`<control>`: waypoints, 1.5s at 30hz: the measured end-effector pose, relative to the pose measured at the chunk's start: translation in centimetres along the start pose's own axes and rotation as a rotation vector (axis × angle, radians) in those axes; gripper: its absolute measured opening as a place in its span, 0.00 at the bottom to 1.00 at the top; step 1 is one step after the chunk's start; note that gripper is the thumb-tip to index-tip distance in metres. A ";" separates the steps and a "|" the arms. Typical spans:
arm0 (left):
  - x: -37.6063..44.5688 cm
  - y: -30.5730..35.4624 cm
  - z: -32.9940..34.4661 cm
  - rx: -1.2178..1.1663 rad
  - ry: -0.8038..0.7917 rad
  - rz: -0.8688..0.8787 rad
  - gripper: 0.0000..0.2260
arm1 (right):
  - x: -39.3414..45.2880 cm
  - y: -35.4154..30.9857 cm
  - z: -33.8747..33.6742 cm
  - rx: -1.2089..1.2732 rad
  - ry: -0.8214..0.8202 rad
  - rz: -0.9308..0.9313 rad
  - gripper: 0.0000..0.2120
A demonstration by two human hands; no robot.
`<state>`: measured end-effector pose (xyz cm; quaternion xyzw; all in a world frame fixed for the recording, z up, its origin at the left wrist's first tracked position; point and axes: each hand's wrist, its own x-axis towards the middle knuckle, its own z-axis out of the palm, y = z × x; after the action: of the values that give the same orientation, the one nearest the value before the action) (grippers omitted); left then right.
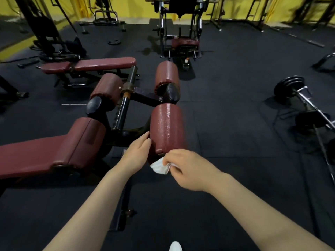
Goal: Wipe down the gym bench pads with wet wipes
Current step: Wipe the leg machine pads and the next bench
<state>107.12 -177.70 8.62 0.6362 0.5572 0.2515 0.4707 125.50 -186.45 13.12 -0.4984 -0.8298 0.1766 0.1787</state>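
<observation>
A person's right hand (188, 167) pinches a crumpled white wet wipe (160, 166) against the near end of a maroon roller pad (167, 129) at the centre of the frame, its grip closed on the wipe. The left hand (137, 153) rests against the pad's left side with fingers nearly straight, its grip wide and holding nothing. The pad's top appears to glisten with moisture, though the blur makes that hard to confirm. It sits on the black metal frame of a decline bench, whose long maroon pad (36, 153) runs out toward the lower left. Three more maroon rollers belong to the same frame: one at centre left (90, 134), one above it (107, 89) and one at upper centre (167, 75). A flat bench (88, 65) stands in the upper left, and a loaded barbell (306, 100) lies on the black rubber floor (226, 109) at the right edge. Yellow walls (76, 6) and other machines fill the top of the frame.
</observation>
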 end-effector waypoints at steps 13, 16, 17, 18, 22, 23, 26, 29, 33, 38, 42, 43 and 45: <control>-3.0 6.7 3.4 0.426 0.072 0.430 0.23 | -7.5 3.7 -2.5 0.743 0.453 0.623 0.06; -2.1 9.1 5.3 0.461 0.041 0.474 0.23 | -8.5 6.2 -3.8 0.760 0.509 0.656 0.05; -1.6 9.8 6.2 0.467 0.036 0.488 0.23 | -8.8 7.2 -4.3 0.771 0.519 0.663 0.05; -1.0 10.4 7.2 0.466 0.032 0.500 0.23 | -9.0 8.3 -4.8 0.785 0.523 0.669 0.05; 2.6 13.0 12.3 0.488 0.007 0.502 0.23 | -9.9 13.5 -7.5 0.797 0.537 0.687 0.06; 3.6 13.7 13.7 0.490 0.003 0.495 0.23 | -10.1 15.0 -8.3 0.792 0.539 0.697 0.05; 6.5 16.0 17.9 0.478 -0.003 0.448 0.23 | -10.4 19.9 -10.8 0.770 0.543 0.726 0.04; 9.0 17.8 20.9 0.482 -0.002 0.400 0.23 | -10.4 24.2 -13.0 0.754 0.528 0.754 0.03; 12.4 19.3 23.3 0.485 0.006 0.340 0.23 | -9.2 29.4 -15.1 0.739 0.497 0.771 0.03; 17.1 20.2 24.1 0.409 0.019 0.266 0.22 | -5.0 34.1 -16.3 0.740 0.461 0.750 0.04; 21.9 20.5 23.8 0.305 0.035 0.195 0.22 | 0.2 37.0 -16.8 0.703 0.421 0.710 0.04; 23.0 20.7 23.7 0.292 0.043 0.183 0.22 | 1.5 37.5 -16.9 0.698 0.413 0.706 0.04; 25.2 21.1 23.4 0.274 0.066 0.170 0.22 | 4.1 38.6 -17.2 0.693 0.386 0.687 0.03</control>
<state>143.20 -159.98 12.00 0.7309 0.5454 0.2326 0.3379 161.35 -163.83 10.47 -0.6771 -0.4632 0.3939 0.4144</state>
